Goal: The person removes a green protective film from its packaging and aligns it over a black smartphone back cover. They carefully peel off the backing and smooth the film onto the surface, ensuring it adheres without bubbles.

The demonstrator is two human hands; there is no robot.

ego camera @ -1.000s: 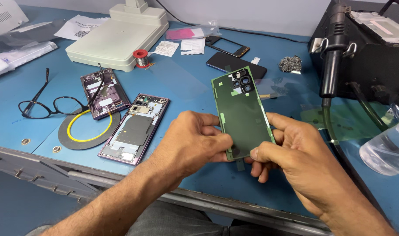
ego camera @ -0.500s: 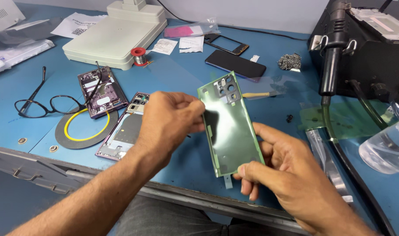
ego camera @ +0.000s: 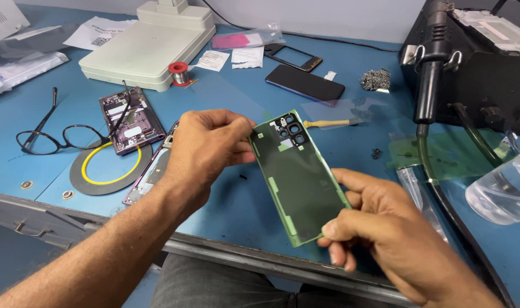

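Packets and papers lining the bench's far edge

I'm seeing a clear pink-filled bag [ego camera: 245, 40] lying beside white slips [ego camera: 231, 58]; a dark phone screen [ego camera: 305, 83] is resting nearby.

Bare forearms without sleeves; grey trousers [ego camera: 214, 285] on the lap.

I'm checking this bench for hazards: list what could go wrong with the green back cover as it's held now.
1. The green back cover is pinched only at its edges, by the left hand near the top and the right hand at the bottom corner; a slip might drop it off the table edge.
2. Fingertips near its inner face could smudge the adhesive strips.
3. The opened purple phone lies exposed beside the left forearm and could get bumped.
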